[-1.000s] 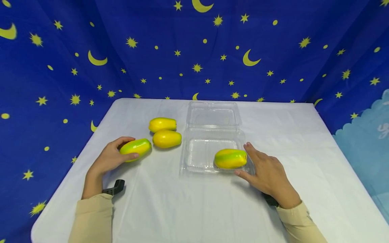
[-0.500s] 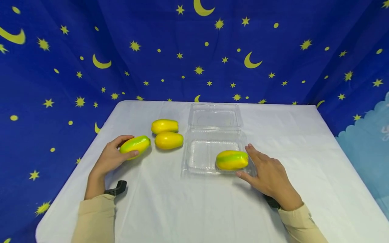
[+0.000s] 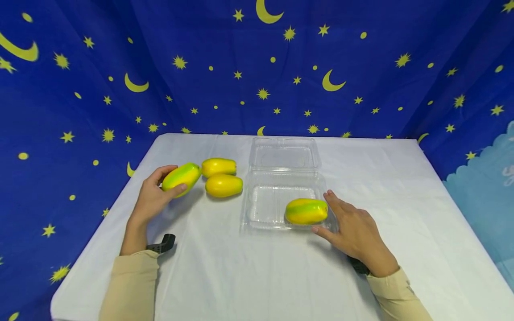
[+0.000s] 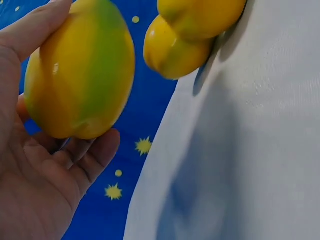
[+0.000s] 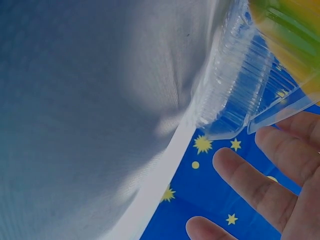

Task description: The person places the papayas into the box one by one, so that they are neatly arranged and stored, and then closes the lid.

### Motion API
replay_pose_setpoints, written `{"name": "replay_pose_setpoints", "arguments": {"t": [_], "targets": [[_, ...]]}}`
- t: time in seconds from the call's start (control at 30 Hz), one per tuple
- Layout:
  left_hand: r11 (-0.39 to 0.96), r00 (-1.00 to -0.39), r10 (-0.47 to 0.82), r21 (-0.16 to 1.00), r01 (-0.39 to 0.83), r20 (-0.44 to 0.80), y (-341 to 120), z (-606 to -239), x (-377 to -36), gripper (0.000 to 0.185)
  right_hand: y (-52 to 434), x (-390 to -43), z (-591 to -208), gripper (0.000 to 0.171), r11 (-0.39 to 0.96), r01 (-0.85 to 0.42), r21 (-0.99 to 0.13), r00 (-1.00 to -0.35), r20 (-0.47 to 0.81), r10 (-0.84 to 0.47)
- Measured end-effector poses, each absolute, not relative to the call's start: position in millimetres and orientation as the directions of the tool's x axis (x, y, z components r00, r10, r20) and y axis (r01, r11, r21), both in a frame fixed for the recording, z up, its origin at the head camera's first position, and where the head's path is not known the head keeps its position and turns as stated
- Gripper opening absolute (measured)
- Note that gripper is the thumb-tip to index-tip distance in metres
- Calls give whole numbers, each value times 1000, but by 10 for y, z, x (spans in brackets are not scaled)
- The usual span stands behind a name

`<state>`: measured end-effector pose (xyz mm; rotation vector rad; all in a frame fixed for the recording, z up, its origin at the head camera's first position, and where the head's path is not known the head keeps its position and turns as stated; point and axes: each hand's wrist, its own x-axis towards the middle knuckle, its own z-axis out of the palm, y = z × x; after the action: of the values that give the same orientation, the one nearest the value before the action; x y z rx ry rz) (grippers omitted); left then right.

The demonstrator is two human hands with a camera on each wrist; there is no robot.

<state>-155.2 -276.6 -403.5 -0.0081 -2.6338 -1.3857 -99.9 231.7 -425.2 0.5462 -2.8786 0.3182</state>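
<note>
Fingers of the left hand (image 3: pixel 154 196) grasp a tilted papaya (image 3: pixel 181 175), long axis rising rightward.

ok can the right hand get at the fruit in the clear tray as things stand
Probably yes. The right hand rests open beside the clear tray, whose lid lies folded back, and the fruit sits at the near right corner with nothing over it.

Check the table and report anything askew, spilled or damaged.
Nothing stands out. The clear container lies open and intact with one fruit inside; two more lie beside it, one is in the left hand.
</note>
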Motion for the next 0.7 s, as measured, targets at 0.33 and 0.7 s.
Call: {"name": "replay_pose_setpoints", "arguments": {"t": [0.33, 0.7], "targets": [[517, -983, -26, 844, 143, 183, -2482, -3836, -1728, 67, 2347, -998, -4279, 98, 908, -379, -178, -912, 237, -334], [434, -982, 2, 884, 172, 190, -2097, -3715, -1888, 67, 2322, -997, -4273, 98, 907, -374, -192, -917, 221, -332]]}}
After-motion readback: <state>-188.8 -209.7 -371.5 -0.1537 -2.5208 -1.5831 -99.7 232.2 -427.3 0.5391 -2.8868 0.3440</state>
